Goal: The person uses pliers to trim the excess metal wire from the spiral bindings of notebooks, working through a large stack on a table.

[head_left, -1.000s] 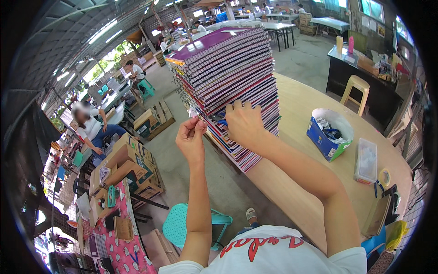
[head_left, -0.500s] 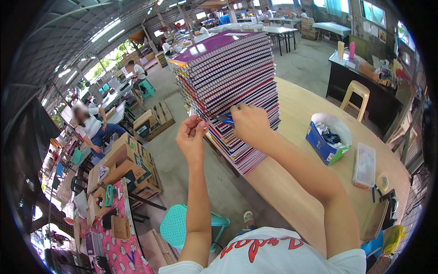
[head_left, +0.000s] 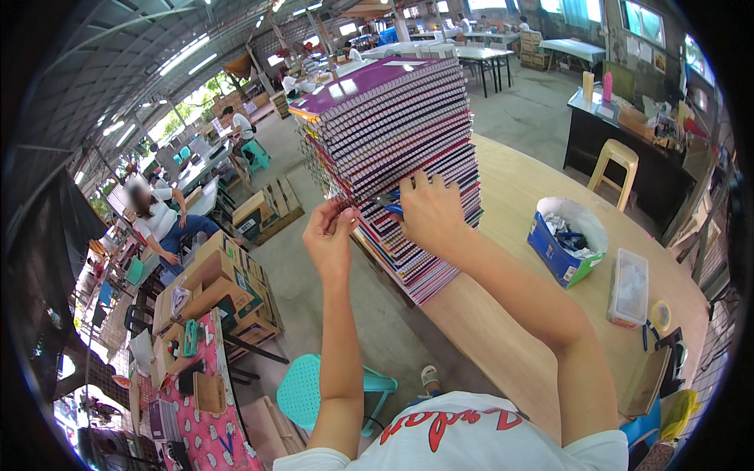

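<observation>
A tall stack of spiral-bound notebooks [head_left: 404,129] stands at the table's edge in front of me, coils facing my side, a purple cover on top. My right hand [head_left: 433,208] is closed around blue-handled pliers [head_left: 387,202], whose jaws point left at the coils midway up the stack. At the stack's near-left corner, my left hand [head_left: 330,231] pinches the end of a notebook's coil between thumb and fingers. The pliers' tip is close to those fingertips; whether it touches the wire is too small to tell.
On the wooden table [head_left: 510,184] to the right are a blue box [head_left: 567,239] of scraps, a clear plastic container [head_left: 628,284] and a tape roll [head_left: 660,315]. A teal stool [head_left: 302,392] and cardboard boxes [head_left: 224,282] stand left. A person [head_left: 165,220] sits farther left.
My left fingertips have shifted slightly at the stack's corner, and the right hand's fingers have moved a little around the pliers. The view has shifted slightly.
</observation>
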### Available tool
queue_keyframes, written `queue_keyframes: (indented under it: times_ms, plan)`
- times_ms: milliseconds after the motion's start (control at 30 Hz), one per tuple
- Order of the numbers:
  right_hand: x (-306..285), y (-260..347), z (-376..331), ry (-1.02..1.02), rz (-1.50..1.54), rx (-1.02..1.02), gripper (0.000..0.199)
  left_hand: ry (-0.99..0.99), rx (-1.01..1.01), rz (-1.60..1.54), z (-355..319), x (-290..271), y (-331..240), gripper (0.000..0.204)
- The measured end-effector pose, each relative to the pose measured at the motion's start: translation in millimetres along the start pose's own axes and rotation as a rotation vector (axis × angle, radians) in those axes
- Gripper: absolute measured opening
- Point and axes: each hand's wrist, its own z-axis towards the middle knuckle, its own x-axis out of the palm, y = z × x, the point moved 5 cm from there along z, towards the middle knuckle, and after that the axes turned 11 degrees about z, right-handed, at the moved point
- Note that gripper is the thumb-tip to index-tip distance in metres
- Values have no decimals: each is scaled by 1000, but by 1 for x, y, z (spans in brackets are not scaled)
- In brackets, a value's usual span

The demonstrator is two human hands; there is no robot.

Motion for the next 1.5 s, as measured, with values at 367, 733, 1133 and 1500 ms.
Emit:
queue_keyframes:
  times_ms: [367, 733, 1133, 1500]
  plan:
    - [5, -1, 14, -46, 122, -108, 9, -10, 51, 106, 3, -2, -3, 21]
    - [-8, 2, 9, -70, 19, -88, 21, -8, 68, 117, 5, -6, 1, 21]
    - [5, 8, 17, -42, -60, -87, 24, 6, 79, 104, 5, -4, 0, 21]
    - [4, 2, 26, -18, 132, -132, 10, -30, 62, 169, 9, -5, -8, 18]
